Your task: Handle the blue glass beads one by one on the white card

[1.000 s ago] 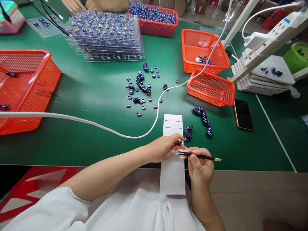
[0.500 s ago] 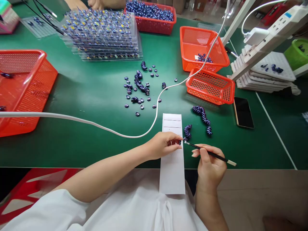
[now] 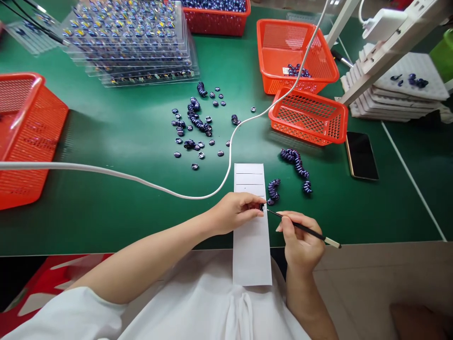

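Note:
My left hand lies over a white paper strip and pinches a small dark shiny bead, mostly hidden by the fingers. In my right hand is a slim black stick tool with a pale end, held like a pen. Its thin tip points at the bead; whether it touches cannot be made out. Beside the strip lies a short curved row of dark blue beads. A longer row sits further back to the right.
A white cable crosses the green table. Loose beads are scattered beyond it. Orange baskets stand at left and back right, near a phone. Stacked clear trays hold many beads; white trays are at right.
The tool's tip has shifted left, from the near end of the short bead row to the bead at my left fingertips. The whole view has also tilted slightly downward.

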`<state>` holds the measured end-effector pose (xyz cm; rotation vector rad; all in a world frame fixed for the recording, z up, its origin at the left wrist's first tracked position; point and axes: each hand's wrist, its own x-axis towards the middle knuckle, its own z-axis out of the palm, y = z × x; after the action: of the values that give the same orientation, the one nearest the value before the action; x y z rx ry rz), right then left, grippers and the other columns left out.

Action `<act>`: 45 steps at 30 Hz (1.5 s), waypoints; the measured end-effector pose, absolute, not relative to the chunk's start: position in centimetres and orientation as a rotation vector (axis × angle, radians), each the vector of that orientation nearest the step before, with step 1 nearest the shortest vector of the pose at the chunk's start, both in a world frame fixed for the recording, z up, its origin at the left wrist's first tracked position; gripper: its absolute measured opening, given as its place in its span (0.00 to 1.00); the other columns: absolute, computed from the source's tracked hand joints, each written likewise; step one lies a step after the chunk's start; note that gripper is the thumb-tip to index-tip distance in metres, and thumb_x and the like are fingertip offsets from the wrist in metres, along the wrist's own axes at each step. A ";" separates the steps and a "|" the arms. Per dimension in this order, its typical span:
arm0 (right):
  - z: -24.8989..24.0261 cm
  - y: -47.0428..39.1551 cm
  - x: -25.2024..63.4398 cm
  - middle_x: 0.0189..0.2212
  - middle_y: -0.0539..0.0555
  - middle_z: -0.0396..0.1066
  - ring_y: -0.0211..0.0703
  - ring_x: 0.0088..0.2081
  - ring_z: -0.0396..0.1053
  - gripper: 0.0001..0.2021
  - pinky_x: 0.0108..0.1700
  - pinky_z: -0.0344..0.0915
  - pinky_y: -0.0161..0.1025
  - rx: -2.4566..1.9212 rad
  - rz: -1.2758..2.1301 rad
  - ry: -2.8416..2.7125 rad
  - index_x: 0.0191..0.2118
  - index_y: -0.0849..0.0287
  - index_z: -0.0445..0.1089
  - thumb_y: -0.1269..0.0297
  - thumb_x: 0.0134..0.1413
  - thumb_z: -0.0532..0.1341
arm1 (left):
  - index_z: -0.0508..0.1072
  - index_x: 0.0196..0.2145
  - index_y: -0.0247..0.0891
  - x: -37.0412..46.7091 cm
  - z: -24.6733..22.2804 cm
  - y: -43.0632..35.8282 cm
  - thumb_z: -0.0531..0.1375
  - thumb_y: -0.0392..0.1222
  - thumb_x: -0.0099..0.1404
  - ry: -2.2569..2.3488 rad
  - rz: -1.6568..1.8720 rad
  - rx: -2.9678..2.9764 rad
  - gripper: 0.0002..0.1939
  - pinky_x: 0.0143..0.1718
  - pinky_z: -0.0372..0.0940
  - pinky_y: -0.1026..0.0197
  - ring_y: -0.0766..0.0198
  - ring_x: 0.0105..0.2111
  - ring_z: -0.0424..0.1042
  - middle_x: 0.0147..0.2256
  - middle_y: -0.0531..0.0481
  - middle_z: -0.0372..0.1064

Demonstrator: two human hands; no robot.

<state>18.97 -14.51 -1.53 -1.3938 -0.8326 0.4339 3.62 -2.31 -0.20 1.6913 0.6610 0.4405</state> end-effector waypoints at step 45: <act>-2.5 -15.0 19.1 0.37 0.53 0.78 0.42 0.32 0.77 0.08 0.28 0.73 0.39 -1.377 0.363 -0.955 0.39 0.56 0.73 0.74 0.55 0.66 | 0.78 0.45 0.33 3.9 0.0 -2.4 0.65 0.39 0.61 0.738 0.411 1.629 0.14 0.36 0.70 0.65 0.65 0.32 0.74 0.33 0.47 0.76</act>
<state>19.08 -14.96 -2.48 -1.3773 -0.9554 0.3626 3.89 -2.41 0.01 1.6295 0.7376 0.4105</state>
